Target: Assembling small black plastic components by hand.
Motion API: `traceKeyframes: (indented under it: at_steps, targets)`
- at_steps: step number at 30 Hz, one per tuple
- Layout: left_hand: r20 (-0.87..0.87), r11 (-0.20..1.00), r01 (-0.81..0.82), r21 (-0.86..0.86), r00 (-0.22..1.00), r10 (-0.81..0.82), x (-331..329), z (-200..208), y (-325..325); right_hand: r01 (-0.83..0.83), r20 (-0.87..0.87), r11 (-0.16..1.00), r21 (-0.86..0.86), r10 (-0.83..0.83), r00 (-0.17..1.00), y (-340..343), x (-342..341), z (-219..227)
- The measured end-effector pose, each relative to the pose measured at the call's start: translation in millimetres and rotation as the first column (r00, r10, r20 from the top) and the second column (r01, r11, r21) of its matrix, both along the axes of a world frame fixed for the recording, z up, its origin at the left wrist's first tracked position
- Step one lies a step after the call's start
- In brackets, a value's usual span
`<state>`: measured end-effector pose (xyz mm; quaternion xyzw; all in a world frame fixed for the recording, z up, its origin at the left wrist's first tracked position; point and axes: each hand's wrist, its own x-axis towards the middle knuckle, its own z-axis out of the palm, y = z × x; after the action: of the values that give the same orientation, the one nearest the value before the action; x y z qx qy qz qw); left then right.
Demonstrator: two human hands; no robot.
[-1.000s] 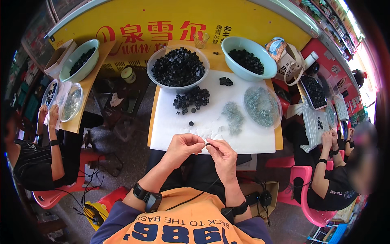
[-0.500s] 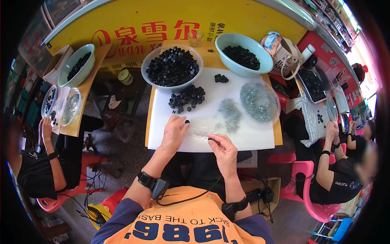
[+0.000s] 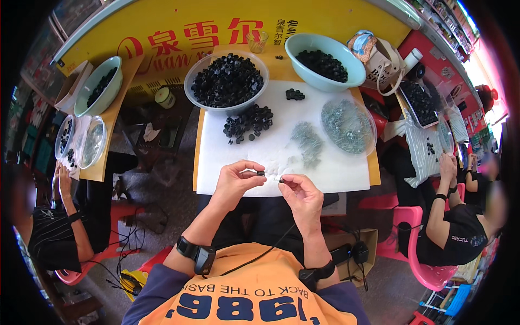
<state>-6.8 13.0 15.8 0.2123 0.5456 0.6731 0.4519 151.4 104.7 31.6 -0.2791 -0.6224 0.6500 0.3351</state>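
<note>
Over the near edge of the white sheet (image 3: 219, 149), my two hands face each other, fingertips a small gap apart. My left hand (image 3: 230, 186) pinches a small round black part (image 3: 261, 173) between thumb and fingers. In the fingertips of my right hand (image 3: 303, 197) is a tiny dark piece (image 3: 281, 180), too small to tell its exact kind. Beyond my left hand lies a loose pile of black parts (image 3: 248, 124). Thin metallic pin-like pieces (image 3: 307, 145) are heaped to its right. A clear round dish (image 3: 375, 138) holds more of them.
At the table's far side stand a clear bowl (image 3: 187, 92) and a pale green basin (image 3: 297, 73), both holding black parts. A small black cluster (image 3: 294, 95) lies between. A glass (image 3: 257, 42) stands behind. People sit at side tables left and right.
My left hand has moved right and turned towards my right hand, bringing the black part close to it. My right hand has stayed nearly in place, still pinching.
</note>
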Motion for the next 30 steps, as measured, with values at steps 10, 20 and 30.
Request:
traceKeyframes:
  at_steps: [10,20,30]
  targets:
    - [0.222,0.995,0.013,0.097,0.974,-0.035,6,10,-9,-0.040,-0.009,0.999,-0.012,0.040,0.999,-1,-4,-3]
    - [0.235,0.991,0.043,0.124,0.969,-0.071,4,-1,-16,-0.003,0.070,0.963,0.271,-0.016,0.997,-3,-6,9]
    - [0.458,0.983,0.043,0.178,0.881,-0.121,6,-3,-22,-0.009,0.095,0.924,0.382,-0.029,0.995,-5,-9,20]
